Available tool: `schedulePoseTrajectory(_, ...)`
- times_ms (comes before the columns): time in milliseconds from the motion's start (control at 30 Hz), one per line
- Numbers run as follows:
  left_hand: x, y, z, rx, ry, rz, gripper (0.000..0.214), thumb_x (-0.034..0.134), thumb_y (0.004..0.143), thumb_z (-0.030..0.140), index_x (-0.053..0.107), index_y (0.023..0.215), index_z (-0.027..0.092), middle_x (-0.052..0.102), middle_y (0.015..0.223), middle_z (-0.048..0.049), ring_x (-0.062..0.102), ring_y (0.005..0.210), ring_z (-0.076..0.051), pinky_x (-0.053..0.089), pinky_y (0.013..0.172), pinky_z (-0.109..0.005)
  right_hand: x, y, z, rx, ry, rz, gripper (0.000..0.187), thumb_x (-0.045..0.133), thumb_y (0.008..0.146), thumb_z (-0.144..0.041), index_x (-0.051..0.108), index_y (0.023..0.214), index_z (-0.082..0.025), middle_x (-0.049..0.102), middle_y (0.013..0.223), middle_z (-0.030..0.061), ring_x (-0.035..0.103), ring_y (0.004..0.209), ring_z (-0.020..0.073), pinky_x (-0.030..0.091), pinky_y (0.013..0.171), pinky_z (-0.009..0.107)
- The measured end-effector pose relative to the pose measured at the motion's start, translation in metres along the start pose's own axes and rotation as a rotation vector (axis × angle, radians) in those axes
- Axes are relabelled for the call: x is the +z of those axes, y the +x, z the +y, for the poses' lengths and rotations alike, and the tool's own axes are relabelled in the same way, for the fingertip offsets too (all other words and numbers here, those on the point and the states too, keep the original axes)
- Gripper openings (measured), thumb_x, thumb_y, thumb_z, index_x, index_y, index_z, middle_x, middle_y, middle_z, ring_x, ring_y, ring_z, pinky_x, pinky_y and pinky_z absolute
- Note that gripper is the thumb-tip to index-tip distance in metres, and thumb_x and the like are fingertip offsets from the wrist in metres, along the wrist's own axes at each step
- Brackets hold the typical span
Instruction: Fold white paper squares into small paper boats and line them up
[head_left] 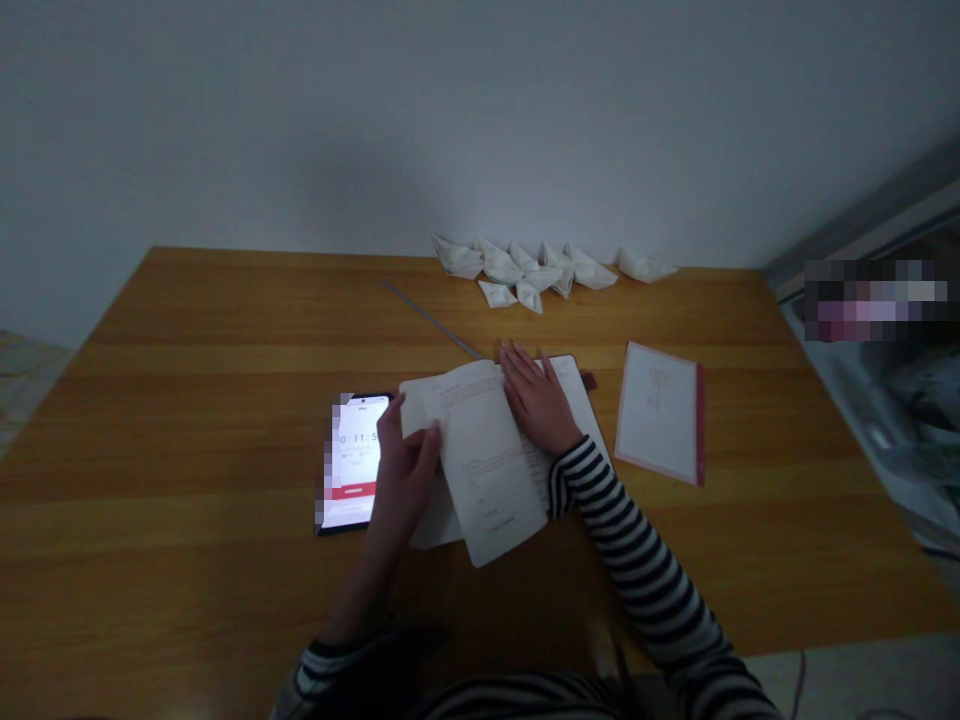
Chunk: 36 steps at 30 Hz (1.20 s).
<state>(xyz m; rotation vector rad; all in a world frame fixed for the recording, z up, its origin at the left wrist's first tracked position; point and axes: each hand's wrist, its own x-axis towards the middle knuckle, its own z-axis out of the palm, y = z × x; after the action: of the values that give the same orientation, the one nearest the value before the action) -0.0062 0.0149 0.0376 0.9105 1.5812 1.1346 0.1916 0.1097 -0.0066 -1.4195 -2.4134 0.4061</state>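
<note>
An open notebook (487,470) lies on the wooden table (187,400) in front of me. My left hand (405,470) pinches the left edge of a raised page, fingers closed on the paper. My right hand (536,400) lies flat on the right-hand page with its fingers stretched out, pressing the book down. Both arms wear black-and-white striped sleeves. A lit phone (352,460) showing a timer rests just left of the notebook, partly behind my left hand.
Several folded white paper boats (540,265) sit at the table's far edge by the wall. A thin ruler (431,318) lies diagonally behind the notebook. A white booklet with a red spine (660,410) lies to the right.
</note>
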Motion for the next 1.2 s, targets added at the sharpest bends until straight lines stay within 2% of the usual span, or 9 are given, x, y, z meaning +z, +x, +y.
schedulePoseTrajectory(100, 0.006, -0.004, 0.006, 0.010, -0.041, 0.002, 0.072, 0.060, 0.088, 0.040, 0.024, 0.146, 0.019, 0.069, 0.100, -0.0096, 0.072, 0.082, -0.023, 0.060, 0.065, -0.033, -0.001, 0.000, 0.000, -0.009, -0.016, 0.001, 0.052, 0.023, 0.104, -0.033, 0.029, 0.154, -0.018, 0.030, 0.161, 0.0059, 0.021, 0.151, 0.0189, 0.008, 0.124, 0.047)
schedulePoseTrajectory(200, 0.008, -0.006, 0.009, -0.016, -0.094, -0.061, 0.092, 0.070, 0.081, 0.034, 0.009, 0.150, 0.023, 0.072, 0.093, -0.0060, 0.073, 0.076, -0.023, 0.062, 0.063, -0.035, -0.004, 0.000, -0.002, -0.017, -0.032, 0.000, 0.051, 0.025, 0.104, -0.033, 0.034, 0.153, -0.020, 0.029, 0.162, 0.0055, 0.020, 0.151, 0.0201, 0.008, 0.123, 0.049)
schedulePoseTrajectory(267, 0.005, -0.007, 0.007, -0.017, -0.113, -0.065, 0.097, 0.070, 0.080, 0.032, 0.004, 0.150, 0.026, 0.072, 0.089, -0.0048, 0.072, 0.068, -0.021, 0.061, 0.058, -0.033, -0.005, 0.000, -0.003, -0.014, -0.026, -0.004, 0.051, 0.026, 0.104, -0.033, 0.032, 0.153, -0.019, 0.029, 0.162, 0.0056, 0.021, 0.151, 0.0199, 0.009, 0.123, 0.049)
schedulePoseTrajectory(400, -0.003, -0.013, -0.002, 0.002, -0.051, -0.031, 0.088, 0.066, 0.084, 0.034, 0.007, 0.150, 0.029, 0.073, 0.092, -0.0063, 0.070, 0.061, -0.019, 0.058, 0.052, -0.029, -0.004, -0.001, -0.003, -0.001, -0.003, -0.006, 0.053, 0.027, 0.103, -0.029, 0.028, 0.155, -0.019, 0.030, 0.161, 0.0056, 0.022, 0.151, 0.0193, 0.008, 0.124, 0.049)
schedulePoseTrajectory(600, -0.002, -0.020, -0.012, 0.018, -0.021, 0.030, 0.075, 0.062, 0.087, 0.034, 0.014, 0.145, 0.029, 0.073, 0.098, -0.0074, 0.071, 0.069, -0.019, 0.058, 0.058, -0.031, -0.004, -0.001, -0.003, 0.011, 0.001, -0.010, 0.053, 0.027, 0.103, -0.028, 0.030, 0.154, -0.018, 0.034, 0.160, 0.0056, 0.024, 0.150, 0.0200, 0.008, 0.124, 0.048)
schedulePoseTrajectory(833, 0.001, -0.026, -0.014, 0.043, -0.025, 0.058, 0.066, 0.062, 0.088, 0.033, 0.021, 0.139, 0.028, 0.073, 0.100, -0.0069, 0.070, 0.071, -0.018, 0.058, 0.060, -0.029, -0.005, -0.001, -0.004, 0.017, -0.004, -0.008, 0.052, 0.027, 0.103, -0.028, 0.033, 0.153, -0.015, 0.037, 0.158, 0.0065, 0.028, 0.148, 0.0210, 0.010, 0.124, 0.048)
schedulePoseTrajectory(1100, 0.001, -0.026, -0.017, 0.044, 0.000, 0.086, 0.059, 0.063, 0.087, 0.033, 0.027, 0.134, 0.029, 0.070, 0.098, -0.0055, 0.067, 0.067, -0.016, 0.052, 0.054, -0.025, -0.004, -0.001, -0.003, 0.017, 0.005, 0.001, 0.052, 0.027, 0.102, -0.027, 0.032, 0.153, -0.017, 0.038, 0.158, 0.0059, 0.027, 0.149, 0.0203, 0.010, 0.124, 0.048)
schedulePoseTrajectory(1200, -0.001, -0.025, -0.018, 0.054, 0.050, 0.088, 0.048, 0.060, 0.089, 0.035, 0.036, 0.131, 0.028, 0.069, 0.091, -0.0029, 0.062, 0.062, -0.014, 0.048, 0.051, -0.023, -0.003, -0.001, -0.003, 0.018, 0.014, 0.004, 0.052, 0.028, 0.102, -0.027, 0.032, 0.154, -0.019, 0.038, 0.158, 0.0051, 0.028, 0.149, 0.0200, 0.010, 0.124, 0.048)
